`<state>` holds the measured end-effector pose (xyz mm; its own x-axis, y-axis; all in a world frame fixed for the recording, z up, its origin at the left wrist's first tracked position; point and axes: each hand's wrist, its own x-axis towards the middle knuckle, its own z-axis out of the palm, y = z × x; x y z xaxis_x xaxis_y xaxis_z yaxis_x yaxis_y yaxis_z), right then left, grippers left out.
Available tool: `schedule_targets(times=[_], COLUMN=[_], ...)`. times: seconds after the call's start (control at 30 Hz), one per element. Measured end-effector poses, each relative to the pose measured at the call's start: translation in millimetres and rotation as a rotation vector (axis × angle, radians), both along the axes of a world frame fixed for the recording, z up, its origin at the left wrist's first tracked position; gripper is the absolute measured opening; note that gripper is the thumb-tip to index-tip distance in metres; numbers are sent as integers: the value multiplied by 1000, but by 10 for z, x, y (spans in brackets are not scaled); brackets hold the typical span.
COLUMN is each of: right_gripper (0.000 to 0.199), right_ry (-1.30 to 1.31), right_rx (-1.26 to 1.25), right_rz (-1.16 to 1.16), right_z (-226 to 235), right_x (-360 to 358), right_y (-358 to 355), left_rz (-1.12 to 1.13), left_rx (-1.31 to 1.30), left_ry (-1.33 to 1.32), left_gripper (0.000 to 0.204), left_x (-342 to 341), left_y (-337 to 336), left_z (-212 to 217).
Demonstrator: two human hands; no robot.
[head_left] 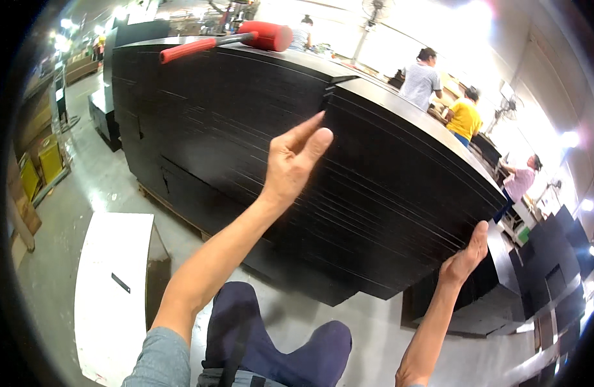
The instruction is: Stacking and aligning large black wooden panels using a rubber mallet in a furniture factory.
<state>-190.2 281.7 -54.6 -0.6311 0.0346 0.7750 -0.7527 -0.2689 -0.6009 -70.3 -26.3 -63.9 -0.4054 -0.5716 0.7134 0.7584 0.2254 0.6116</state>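
Facing a tall stack of black sheets (258, 161), you have both hands on its near face. Far left on the floor sit yellow crates (42, 168), and nearer you a white board (113, 284) lies flat. On top of the stack, at its far left, rests a red mallet (245, 37), well apart from either hand. Your left hand (295, 161) is raised against the side of the stack near a step where some sheets jut out (339, 84); its fingers are straight and held together, thumb alongside, gripping nothing. The stack's long axis runs from far left to near right, and your right hand (464, 255) is at that near right corner, fingers pressed up under the lower edge, thumb side toward you. Whether it pinches a sheet you cannot tell. Beyond the stack on the right, other people (421, 77) work at tables. Your knees (277, 342) are close below the stack.
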Motion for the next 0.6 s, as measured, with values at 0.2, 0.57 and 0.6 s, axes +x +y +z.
schedule_targets(times=[0.2,0.57,0.6], right_gripper=[45,42,41], right_ry=[-33,-29,-40], right_rx=[-7,-6,-3], right_rz=[-135,-134,-86], right_z=[42,78,79], right_x=[3,6,-12], right_y=[-108,-107,-80], left_rz=[-1,-40,-15], left_rx=[33,68,61], left_ry=[-11,8,34], left_gripper=[49,50,52], left_x=[66,-1,-3], left_y=[45,-12,4], left_z=[53,34,58])
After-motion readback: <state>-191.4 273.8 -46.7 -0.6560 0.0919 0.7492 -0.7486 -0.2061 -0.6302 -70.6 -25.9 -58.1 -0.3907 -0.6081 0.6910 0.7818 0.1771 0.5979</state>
